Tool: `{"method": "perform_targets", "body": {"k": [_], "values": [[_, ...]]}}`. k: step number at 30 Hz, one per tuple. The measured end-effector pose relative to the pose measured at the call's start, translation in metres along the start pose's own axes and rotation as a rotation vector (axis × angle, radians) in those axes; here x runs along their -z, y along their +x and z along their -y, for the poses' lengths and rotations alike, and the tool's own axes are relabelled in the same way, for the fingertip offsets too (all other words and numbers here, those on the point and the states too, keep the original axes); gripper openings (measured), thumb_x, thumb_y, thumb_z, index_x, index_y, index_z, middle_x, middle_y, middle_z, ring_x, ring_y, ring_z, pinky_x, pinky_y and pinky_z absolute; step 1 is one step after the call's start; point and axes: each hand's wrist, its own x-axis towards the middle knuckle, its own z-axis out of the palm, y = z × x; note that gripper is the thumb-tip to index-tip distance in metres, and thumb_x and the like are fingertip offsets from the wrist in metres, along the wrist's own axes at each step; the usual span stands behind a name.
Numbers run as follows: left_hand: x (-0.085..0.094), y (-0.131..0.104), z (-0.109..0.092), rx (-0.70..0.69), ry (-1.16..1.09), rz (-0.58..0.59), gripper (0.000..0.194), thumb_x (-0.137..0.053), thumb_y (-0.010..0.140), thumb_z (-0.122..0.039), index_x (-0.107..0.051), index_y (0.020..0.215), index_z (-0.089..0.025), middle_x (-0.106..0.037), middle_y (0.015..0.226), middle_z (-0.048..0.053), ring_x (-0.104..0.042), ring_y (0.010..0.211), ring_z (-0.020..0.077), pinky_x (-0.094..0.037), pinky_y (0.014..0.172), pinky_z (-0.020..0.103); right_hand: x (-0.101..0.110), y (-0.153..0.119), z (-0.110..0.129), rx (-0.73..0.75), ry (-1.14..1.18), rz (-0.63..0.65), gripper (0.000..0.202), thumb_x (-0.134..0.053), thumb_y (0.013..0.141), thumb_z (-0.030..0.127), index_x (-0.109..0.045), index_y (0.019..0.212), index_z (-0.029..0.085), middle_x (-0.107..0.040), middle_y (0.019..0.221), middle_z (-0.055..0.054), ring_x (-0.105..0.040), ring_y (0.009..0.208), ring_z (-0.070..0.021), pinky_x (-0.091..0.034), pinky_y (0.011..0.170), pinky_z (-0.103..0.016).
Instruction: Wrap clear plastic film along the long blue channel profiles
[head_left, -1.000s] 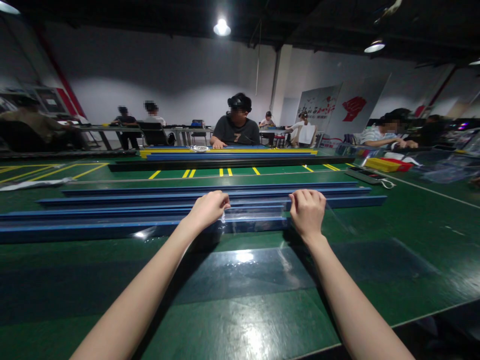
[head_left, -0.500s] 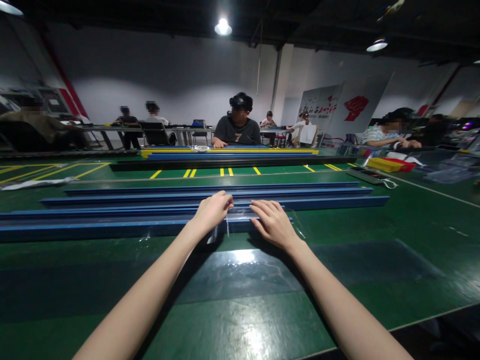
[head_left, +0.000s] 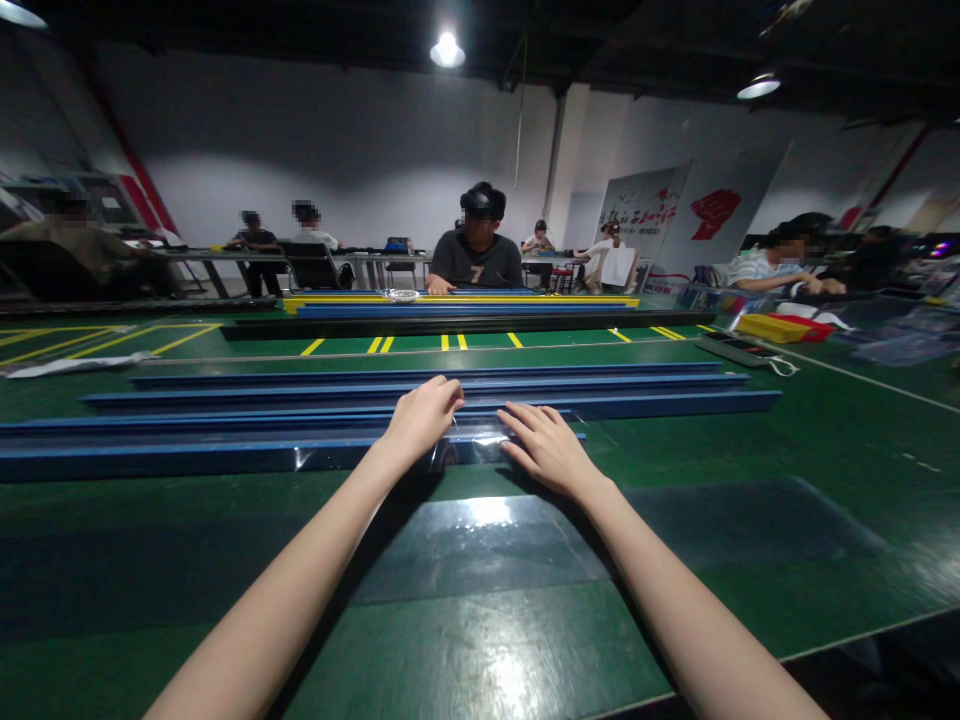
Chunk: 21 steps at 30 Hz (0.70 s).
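Note:
My left hand (head_left: 424, 420) is closed, its fingers curled over the near blue channel strip (head_left: 187, 461). It appears to pinch a clear plastic film (head_left: 480, 428) that lies along that strip; the fingertips are partly hidden. To its right, my right hand (head_left: 546, 445) rests with fingers stretched out and slightly apart, the tips at the film. Glare shows on the film between the two hands. Just behind them lie more long blue channel strips (head_left: 645, 403), side by side.
A broad clear sheet (head_left: 480, 555) lies on the green table (head_left: 465, 650) in front of me. Farther back are a black strip (head_left: 525, 322), yellow strips (head_left: 600, 303) and a co-worker (head_left: 476, 255). A phone-like device (head_left: 739, 350) and a yellow tray (head_left: 765, 327) are at right.
The clear film has shifted: its raised edge beside my left hand and the part showing right of my right hand no longer stand out. Both hands stay almost in place.

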Motion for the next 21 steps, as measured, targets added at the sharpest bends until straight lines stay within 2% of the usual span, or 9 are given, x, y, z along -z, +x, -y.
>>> {"method": "perform_targets", "body": {"k": [9,21], "values": [[-0.002,0.002,0.002,-0.048,0.03,0.013,0.021,-0.039,0.084,-0.029,-0.058,0.087,-0.02,-0.057,0.091,0.004,-0.052,0.089,0.0182,-0.039,0.073,0.026,-0.003,0.0,-0.003,-0.028,0.012,0.017,0.045,-0.029,0.087,0.042,-0.045,0.122,0.019,-0.05,0.122,-0.01,-0.042,0.111,-0.0209,-0.03,0.089,-0.037],[-0.002,0.0,-0.001,-0.071,0.071,0.013,0.025,-0.036,0.084,-0.029,-0.059,0.087,-0.019,-0.058,0.09,0.005,-0.053,0.088,0.0189,-0.04,0.072,0.027,-0.001,-0.002,-0.015,-0.081,0.028,0.019,0.042,-0.03,0.087,0.04,-0.049,0.119,0.02,-0.054,0.118,-0.008,-0.046,0.106,-0.0194,-0.03,0.087,-0.036]]}}
